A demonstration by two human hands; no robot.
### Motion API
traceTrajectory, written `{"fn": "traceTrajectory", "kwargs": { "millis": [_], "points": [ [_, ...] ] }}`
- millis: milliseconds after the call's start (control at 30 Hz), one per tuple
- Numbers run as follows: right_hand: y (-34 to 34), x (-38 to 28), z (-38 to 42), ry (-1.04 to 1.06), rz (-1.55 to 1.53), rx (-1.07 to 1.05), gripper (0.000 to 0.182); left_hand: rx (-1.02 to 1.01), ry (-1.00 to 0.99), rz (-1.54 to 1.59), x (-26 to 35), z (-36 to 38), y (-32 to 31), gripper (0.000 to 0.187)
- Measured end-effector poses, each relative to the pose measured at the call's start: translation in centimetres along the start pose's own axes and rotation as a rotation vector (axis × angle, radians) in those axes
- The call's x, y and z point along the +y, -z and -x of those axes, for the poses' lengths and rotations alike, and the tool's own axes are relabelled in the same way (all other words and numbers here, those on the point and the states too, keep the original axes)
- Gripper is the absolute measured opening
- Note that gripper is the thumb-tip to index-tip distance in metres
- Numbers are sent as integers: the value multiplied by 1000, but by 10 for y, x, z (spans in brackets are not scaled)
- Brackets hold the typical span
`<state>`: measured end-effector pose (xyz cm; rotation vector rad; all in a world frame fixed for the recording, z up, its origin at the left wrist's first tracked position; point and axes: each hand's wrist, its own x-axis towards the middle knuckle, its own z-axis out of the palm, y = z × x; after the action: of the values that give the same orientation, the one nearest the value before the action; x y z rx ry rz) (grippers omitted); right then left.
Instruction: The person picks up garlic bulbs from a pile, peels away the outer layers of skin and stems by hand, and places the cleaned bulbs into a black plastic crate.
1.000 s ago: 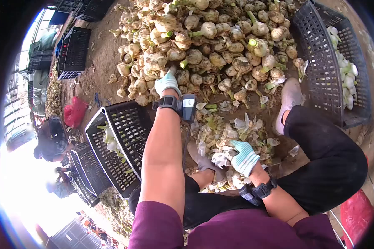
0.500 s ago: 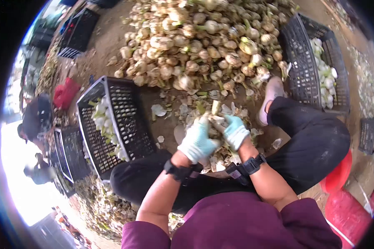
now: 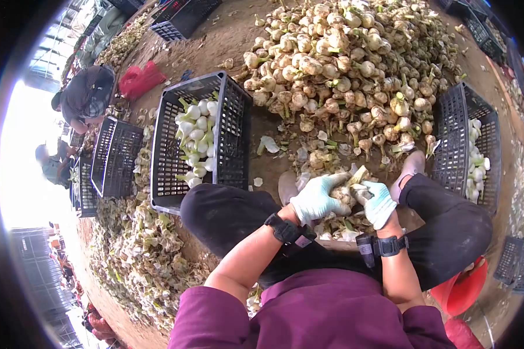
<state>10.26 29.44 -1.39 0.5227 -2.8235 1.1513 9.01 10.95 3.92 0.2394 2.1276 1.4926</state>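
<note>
A garlic bulb (image 3: pixel 344 194) with dirty outer skin and a cut stem stub is held between my two gloved hands, just above the ground between my legs. My left hand (image 3: pixel 317 199) is wrapped round the bulb from the left. On the other side, my right hand (image 3: pixel 381 205) has its fingers closed at the stem end, thumb and fingertips pressed to the skin. Both gloves are pale blue-green and white. Beneath the hands lie loose garlic skins (image 3: pixel 337 225). A large heap of unpeeled garlic (image 3: pixel 343 70) rises in front.
To my left stands a black crate (image 3: pixel 232 134) holding cleaned white garlic (image 3: pixel 197 135); another black crate (image 3: pixel 451 128) with white bulbs is at the right. A red bag (image 3: pixel 141 80) lies on the far left, near a crouching person (image 3: pixel 88 96). Discarded skins (image 3: pixel 140 264) cover the left floor.
The view has swung left, so the left crate and the skins behind it show more fully. Both hands stay together on the garlic, with the bulb now plainer between them.
</note>
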Motion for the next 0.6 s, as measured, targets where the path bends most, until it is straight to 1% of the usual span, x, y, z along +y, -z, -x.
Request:
{"fn": "traceTrajectory", "kwargs": {
  "millis": [33,67,100,167,233,267,300,333,367,400,433,500,533,567,600],
  "points": [
    [1,-3,-1,-23,-42,51,25,-24,49,278,0,2,0,69],
    [29,-42,-23,-160,-319,-109,20,-55,96,560,0,2,-1,66],
    [16,-31,-24,-269,-428,-125,18,-41,62,701,-9,0,-2,59],
    [12,-35,-24,-250,-199,27,19,-34,105,1162,-15,1,-3,51],
    [13,-39,-27,-158,-180,120,20,-94,119,1495,-20,-6,-4,51],
    [13,-44,-30,-196,-288,167,20,-203,87,1527,-22,-10,0,58],
    [13,-49,-33,-228,-403,212,21,-151,79,1477,-22,-8,-3,57],
    [13,-52,-34,-292,-358,237,21,103,-18,1196,-17,-9,-11,57],
    [12,-52,-35,-227,-383,280,23,350,-114,900,-13,-9,-17,59],
    [15,-55,-35,-297,-401,217,23,368,-179,704,-12,-7,-16,71],
    [18,-59,-35,-364,-423,151,23,367,-177,707,-10,-7,-16,71],
    [18,-60,-33,-386,-461,109,23,433,-99,938,-8,-6,-15,62],
    [18,-61,-31,-409,-501,74,22,356,-133,1096,-14,-8,-11,52],
    [16,-62,-28,-412,-767,95,21,250,-105,1264,-20,-11,-7,47],
    [17,-65,-26,-412,-736,97,20,195,3,1395,-24,-12,-3,47]
  ]
}}
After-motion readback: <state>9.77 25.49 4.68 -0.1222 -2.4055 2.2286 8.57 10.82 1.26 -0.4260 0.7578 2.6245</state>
